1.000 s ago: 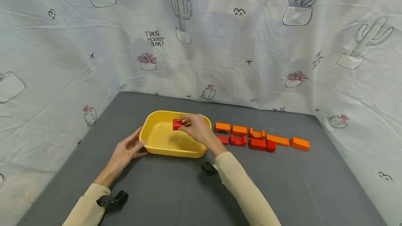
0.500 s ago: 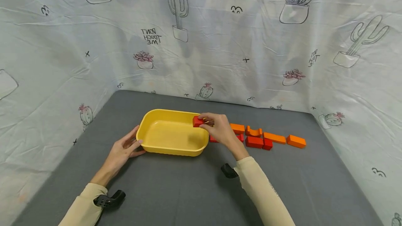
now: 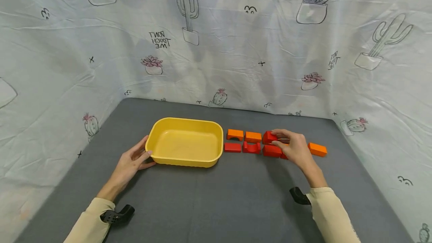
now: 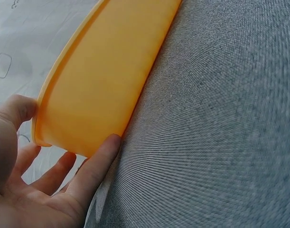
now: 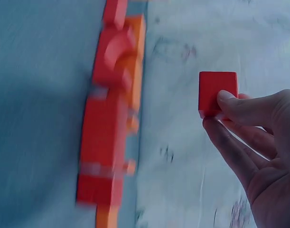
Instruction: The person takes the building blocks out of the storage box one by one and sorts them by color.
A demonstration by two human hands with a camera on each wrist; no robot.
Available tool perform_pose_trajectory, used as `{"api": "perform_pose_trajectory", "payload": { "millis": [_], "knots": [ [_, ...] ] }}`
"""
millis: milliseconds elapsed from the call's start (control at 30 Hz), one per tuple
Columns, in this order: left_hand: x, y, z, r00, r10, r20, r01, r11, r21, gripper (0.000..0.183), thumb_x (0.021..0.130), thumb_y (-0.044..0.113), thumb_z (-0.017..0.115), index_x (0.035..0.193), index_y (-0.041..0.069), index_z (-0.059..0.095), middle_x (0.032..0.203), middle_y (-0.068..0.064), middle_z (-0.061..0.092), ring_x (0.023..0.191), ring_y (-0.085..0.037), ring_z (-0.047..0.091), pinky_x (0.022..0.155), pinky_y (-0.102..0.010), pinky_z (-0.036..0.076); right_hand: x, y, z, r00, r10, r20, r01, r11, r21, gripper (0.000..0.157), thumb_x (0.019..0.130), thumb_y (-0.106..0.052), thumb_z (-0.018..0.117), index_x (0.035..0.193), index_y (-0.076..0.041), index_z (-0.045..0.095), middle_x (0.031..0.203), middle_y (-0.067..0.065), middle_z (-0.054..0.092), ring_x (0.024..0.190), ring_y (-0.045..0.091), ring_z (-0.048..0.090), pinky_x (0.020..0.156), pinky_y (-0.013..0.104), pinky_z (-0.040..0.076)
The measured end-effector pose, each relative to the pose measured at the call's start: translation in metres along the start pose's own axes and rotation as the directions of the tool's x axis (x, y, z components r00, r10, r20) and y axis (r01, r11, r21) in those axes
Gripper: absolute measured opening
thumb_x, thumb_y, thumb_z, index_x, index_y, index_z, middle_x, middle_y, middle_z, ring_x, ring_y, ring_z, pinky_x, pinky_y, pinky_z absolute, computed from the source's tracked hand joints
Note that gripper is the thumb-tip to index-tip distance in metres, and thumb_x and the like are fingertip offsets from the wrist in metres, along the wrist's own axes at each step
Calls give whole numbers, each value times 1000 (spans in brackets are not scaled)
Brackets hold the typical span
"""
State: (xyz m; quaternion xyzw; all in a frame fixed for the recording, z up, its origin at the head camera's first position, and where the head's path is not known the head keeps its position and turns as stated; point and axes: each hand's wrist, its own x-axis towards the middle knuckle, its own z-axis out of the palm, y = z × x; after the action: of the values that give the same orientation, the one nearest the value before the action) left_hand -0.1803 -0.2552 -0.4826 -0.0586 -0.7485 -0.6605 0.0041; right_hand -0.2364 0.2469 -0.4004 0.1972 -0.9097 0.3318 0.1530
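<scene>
At the left end of a yellow tray (image 3: 185, 162), my left hand (image 3: 129, 162) holds on, its thumb at the rim. In the left wrist view its other fingers rest against the outer wall of the tray (image 4: 92, 85). My right hand (image 3: 293, 147) pinches a red block (image 3: 269, 137) between thumb and fingers, over the right part of the block rows. The right wrist view shows a square face of this red block (image 5: 213, 90) held above the others. Behind the right hand, some orange blocks are partly hidden.
Right of the tray are an orange arch (image 3: 235, 134), an orange block (image 3: 253, 137), a flat red block (image 3: 233, 147), a red U-shaped block (image 3: 251, 147) and a longer red block (image 3: 272, 151). Another orange block (image 3: 317, 149) ends the row. A patterned curtain (image 3: 216, 48) hangs behind the table.
My right hand has carried the red block rightward, from over the tray to over the block rows. The left hand keeps its place at the tray, while the head view shifts slightly.
</scene>
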Motion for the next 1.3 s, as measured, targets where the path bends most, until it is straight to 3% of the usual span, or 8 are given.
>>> {"api": "perform_pose_trajectory", "payload": {
  "millis": [233,367,667,933,1133,1300],
  "knots": [
    [1,-1,1,1000,-4,14,4,1000,-12,70,100,22,58,158,17,19,155,-22,29,114,0,56,87,-37,58,-27,42,-37,993,103,-49,-108,987,-119,30,82,3,76,111,2,70,103,27,70,89,40,69,69,45,60],
    [1,0,1,1000,-1,15,1,1000,-14,69,100,23,58,158,18,20,155,-23,29,114,0,56,87,-38,58,-38,63,-48,990,140,-33,-143,975,-170,29,82,2,76,110,3,69,99,28,70,87,41,69,66,46,60],
    [1,2,-1,1000,-8,10,8,1000,-1,70,100,26,58,158,20,20,156,-22,28,114,3,54,87,-37,58,-48,83,-39,986,165,-4,-164,974,-154,28,80,2,77,107,5,69,98,27,70,88,41,70,66,43,60],
    [2,0,0,1000,2,18,-2,1000,2,69,101,23,57,158,18,20,156,-21,28,118,-3,54,87,-37,57,-52,100,-31,982,166,92,-151,976,-159,22,80,10,74,101,11,68,96,30,68,83,40,69,67,45,60],
    [0,0,-4,1000,16,-2,-16,1000,10,68,101,25,57,158,19,21,155,-24,28,112,5,55,85,-37,58,-51,104,-25,989,127,80,-110,977,-185,23,82,7,73,104,7,66,100,30,68,88,44,68,72,54,58],
    [-1,0,-4,1000,-4,10,4,1000,7,69,100,27,58,158,21,20,157,-22,26,113,5,54,87,-37,58,-51,106,-22,992,111,59,-98,977,-191,24,81,9,74,103,8,67,101,30,67,86,44,68,70,53,58]
  ]
}}
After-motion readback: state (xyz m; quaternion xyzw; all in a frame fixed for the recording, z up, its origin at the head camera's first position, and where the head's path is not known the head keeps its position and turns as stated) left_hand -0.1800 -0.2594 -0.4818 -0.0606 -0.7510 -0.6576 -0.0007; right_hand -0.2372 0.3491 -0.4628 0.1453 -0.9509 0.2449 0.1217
